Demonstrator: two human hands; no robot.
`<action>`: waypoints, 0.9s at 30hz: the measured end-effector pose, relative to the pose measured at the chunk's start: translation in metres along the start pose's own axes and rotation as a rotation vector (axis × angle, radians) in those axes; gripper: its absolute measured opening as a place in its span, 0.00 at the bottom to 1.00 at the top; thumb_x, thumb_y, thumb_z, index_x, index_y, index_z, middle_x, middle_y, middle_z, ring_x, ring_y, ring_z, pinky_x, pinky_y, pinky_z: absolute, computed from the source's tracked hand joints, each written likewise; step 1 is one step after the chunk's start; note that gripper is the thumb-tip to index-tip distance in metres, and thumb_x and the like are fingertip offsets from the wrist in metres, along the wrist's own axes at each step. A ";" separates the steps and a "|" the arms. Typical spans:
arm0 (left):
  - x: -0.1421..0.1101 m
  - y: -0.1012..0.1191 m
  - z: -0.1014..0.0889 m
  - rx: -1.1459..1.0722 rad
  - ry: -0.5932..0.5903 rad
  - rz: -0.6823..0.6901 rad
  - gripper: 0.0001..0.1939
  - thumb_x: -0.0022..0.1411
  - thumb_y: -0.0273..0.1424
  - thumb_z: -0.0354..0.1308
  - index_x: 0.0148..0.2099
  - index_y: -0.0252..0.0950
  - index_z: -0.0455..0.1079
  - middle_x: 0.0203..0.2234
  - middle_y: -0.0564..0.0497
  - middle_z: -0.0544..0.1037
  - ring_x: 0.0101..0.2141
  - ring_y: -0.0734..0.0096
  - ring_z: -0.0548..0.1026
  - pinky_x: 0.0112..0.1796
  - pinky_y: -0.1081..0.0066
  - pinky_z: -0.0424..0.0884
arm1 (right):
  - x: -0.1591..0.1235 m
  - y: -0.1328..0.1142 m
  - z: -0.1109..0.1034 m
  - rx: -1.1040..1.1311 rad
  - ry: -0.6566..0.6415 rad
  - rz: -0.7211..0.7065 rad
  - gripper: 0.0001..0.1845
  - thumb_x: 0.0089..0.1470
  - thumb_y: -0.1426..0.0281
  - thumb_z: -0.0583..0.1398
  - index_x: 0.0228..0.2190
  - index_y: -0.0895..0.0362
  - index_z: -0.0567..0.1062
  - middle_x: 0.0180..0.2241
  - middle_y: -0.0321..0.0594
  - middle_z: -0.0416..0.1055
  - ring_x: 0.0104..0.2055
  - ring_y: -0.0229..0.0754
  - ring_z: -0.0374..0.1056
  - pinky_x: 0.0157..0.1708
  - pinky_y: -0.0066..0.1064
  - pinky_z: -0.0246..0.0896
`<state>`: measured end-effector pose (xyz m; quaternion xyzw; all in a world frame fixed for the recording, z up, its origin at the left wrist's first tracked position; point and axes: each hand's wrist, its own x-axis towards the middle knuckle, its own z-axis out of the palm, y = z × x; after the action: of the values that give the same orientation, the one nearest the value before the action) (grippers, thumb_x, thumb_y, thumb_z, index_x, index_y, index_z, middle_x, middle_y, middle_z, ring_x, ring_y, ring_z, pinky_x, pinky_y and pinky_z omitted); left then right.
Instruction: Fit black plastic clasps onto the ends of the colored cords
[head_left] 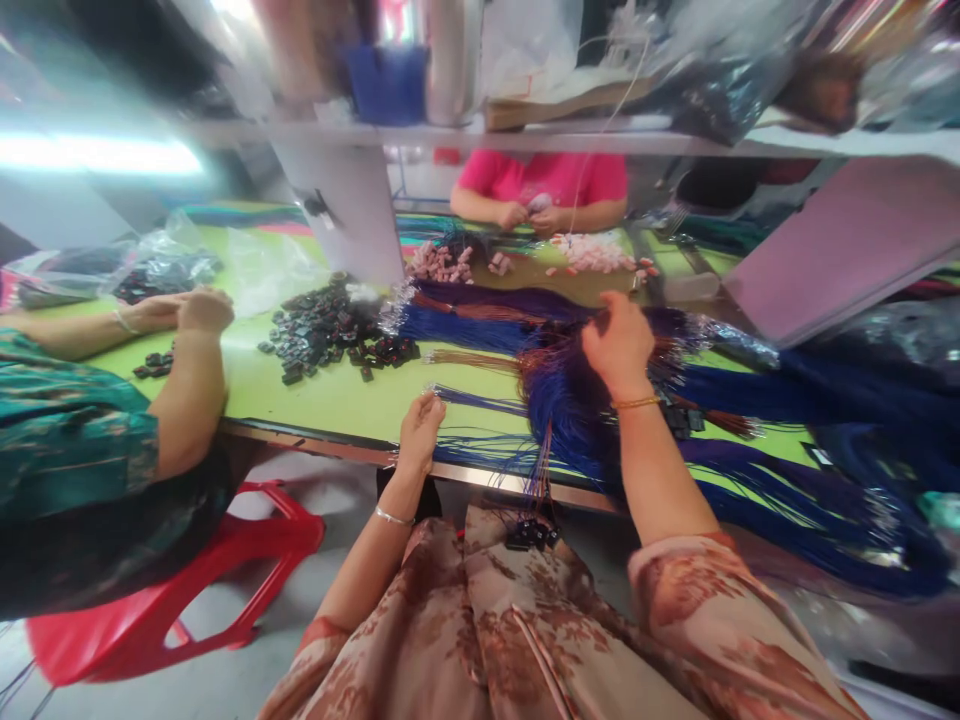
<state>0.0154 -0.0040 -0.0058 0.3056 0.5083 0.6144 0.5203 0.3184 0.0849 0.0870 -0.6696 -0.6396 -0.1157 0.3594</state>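
My left hand (421, 430) is at the table's near edge. Its fingertips are pinched on the thin ends of a few blue wires (484, 402), which run right towards a large bundle. My right hand (621, 345) is over that blue wire bundle (559, 395), its fingers bent round some of the dark strands; exactly which ones is hidden. Brown wires (476, 360) with bare metal ends lie between the hands. Several black connectors (534, 535) hang from wires over the edge, above my lap. A heap of small black connectors (322, 325) lies beyond my left hand.
At left, a co-worker's hands (184, 308) are near a few black pieces; a red stool (180, 590) is below. Across the table, a person in pink (540, 190) works by pale pink connectors (596, 252). A loaded shelf (675, 140) crosses above. More blue wires (780, 490) spread right.
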 end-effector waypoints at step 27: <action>0.085 0.053 -0.084 1.253 0.108 0.505 0.10 0.57 0.27 0.49 0.35 0.35 0.72 0.36 0.42 0.73 0.40 0.58 0.71 0.44 0.62 0.65 | -0.086 -0.130 -0.007 0.512 -0.722 -0.427 0.10 0.56 0.70 0.55 0.32 0.58 0.77 0.33 0.41 0.76 0.34 0.39 0.69 0.37 0.29 0.60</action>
<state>-0.1009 0.0540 0.0063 0.6279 0.7067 0.3207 0.0592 0.1845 0.0038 0.0822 -0.4111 -0.8542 0.2137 0.2358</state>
